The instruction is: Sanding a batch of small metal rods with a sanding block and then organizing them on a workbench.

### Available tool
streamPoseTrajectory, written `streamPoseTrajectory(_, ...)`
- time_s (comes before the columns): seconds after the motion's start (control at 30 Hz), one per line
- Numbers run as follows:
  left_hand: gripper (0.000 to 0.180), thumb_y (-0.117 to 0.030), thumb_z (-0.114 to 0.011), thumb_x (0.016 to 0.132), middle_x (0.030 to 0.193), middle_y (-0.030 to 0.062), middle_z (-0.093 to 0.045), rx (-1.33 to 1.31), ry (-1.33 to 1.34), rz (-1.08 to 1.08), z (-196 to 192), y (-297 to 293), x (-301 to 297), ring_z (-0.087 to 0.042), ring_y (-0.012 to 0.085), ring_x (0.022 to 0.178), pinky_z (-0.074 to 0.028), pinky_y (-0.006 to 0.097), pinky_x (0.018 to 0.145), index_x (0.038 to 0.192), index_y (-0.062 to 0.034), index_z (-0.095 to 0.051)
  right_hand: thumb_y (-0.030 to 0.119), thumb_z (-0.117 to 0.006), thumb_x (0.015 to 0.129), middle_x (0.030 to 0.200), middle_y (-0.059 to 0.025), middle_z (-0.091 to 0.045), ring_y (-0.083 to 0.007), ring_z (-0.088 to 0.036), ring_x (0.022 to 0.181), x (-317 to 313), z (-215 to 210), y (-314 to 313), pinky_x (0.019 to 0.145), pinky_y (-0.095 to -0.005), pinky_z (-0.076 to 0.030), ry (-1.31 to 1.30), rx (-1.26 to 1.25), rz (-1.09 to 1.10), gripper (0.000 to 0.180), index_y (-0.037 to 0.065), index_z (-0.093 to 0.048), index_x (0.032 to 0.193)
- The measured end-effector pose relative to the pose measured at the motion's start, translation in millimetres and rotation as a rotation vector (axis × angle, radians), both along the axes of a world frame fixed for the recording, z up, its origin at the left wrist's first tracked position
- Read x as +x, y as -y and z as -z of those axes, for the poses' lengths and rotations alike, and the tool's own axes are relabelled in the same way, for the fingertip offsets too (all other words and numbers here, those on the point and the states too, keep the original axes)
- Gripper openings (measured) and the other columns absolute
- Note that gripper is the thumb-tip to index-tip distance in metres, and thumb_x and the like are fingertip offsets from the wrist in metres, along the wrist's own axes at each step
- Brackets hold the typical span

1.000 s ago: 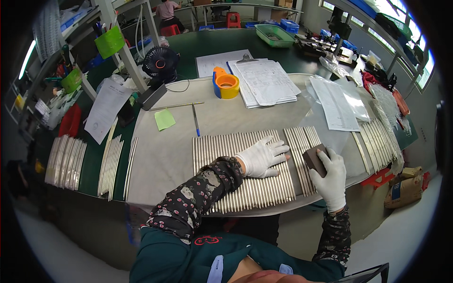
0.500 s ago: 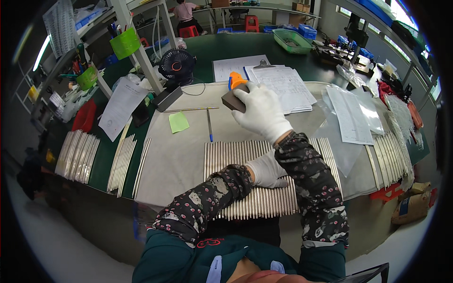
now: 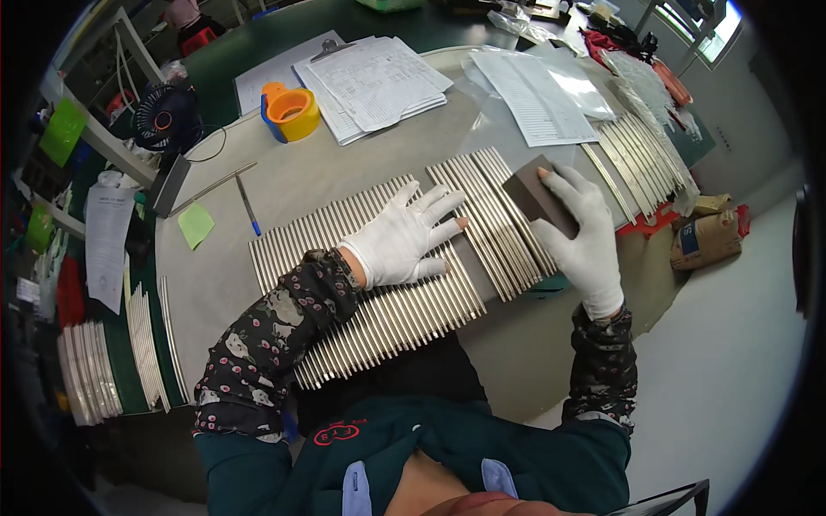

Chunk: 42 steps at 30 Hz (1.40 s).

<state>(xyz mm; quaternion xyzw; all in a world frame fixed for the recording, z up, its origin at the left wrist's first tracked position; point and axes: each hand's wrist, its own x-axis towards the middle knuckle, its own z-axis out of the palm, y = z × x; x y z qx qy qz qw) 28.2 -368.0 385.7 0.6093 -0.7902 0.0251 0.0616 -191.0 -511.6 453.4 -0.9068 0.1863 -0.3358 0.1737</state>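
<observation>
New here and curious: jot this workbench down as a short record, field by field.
Left hand: white-gloved, spread over the wide row of metal rods
Right hand: white-gloved, holding a dark block by the right edge of the narrower row of rods
Beyond the rods: green sticky note, pen, yellow ring-shaped holder, papers
Upper left: black fan

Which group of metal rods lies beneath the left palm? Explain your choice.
The broad central group of rods: the left hand spreads its palm over it. The narrower group lies just right of it; the outer groups lie farther off.
</observation>
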Motion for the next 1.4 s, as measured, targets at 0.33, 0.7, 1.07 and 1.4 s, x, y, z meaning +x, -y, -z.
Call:
streamPoseTrajectory(0.33, 0.061, -0.049, -0.046, 0.093, 0.151, 0.0146, -0.034, 0.095, -0.046, 0.183, 4, 111, -84, -0.032, 0.0309, 0.14, -0.024, 0.051, 0.114, 0.141, -0.0111, -0.044, 0.006, -0.063, 0.075, 0.138, -0.0163, -0.051, -0.029, -0.05, 0.125, -123, 23, -8, 0.105, -0.0383, -0.041, 0.023, 0.357, 0.351, 0.052, 0.002, -0.058, 0.126)
streamPoseTrajectory(0.7, 0.072, -0.051, -0.05, 0.088, 0.151, 0.0198, -0.032, 0.013, -0.085, 0.285, 15, 41, -47, -0.034, 0.0356, 0.139, -0.022, 0.058, 0.112, 0.145, -0.0107, -0.035, 0.009, -0.069, 0.07, 0.135, -0.0162, -0.053, -0.0318, -0.052, 0.118, -106, 58, -24, 0.101, -0.0401, -0.042, -0.067, 0.285, 0.332, 0.054, 0.003, -0.06, 0.123)
streamPoseTrajectory(1.07, 0.064, -0.046, -0.049, 0.093, 0.153, 0.0159, -0.032, -0.031, -0.085, 0.092, 9, 80, -23, -0.029, 0.0356, 0.141, -0.019, 0.054, 0.116, 0.142, -0.0057, -0.042, 0.012, -0.076, 0.064, 0.132, -0.0196, -0.051, -0.0356, -0.052, 0.111, -115, 72, -36, 0.097, -0.0435, -0.043, -0.171, 0.021, 0.441, 0.059, 0.006, -0.061, 0.12)
streamPoseTrajectory(1.4, 0.06, -0.042, -0.053, 0.091, 0.151, 0.0101, -0.038, -0.009, 0.04, 0.047, 18, 97, -32, -0.033, 0.0297, 0.141, -0.022, 0.052, 0.115, 0.142, -0.0113, -0.044, 0.014, -0.077, 0.063, 0.132, -0.019, -0.051, -0.0354, -0.052, 0.11, -110, 75, -28, 0.095, -0.0441, -0.043, -0.21, -0.066, 0.432, 0.061, 0.01, -0.06, 0.121)
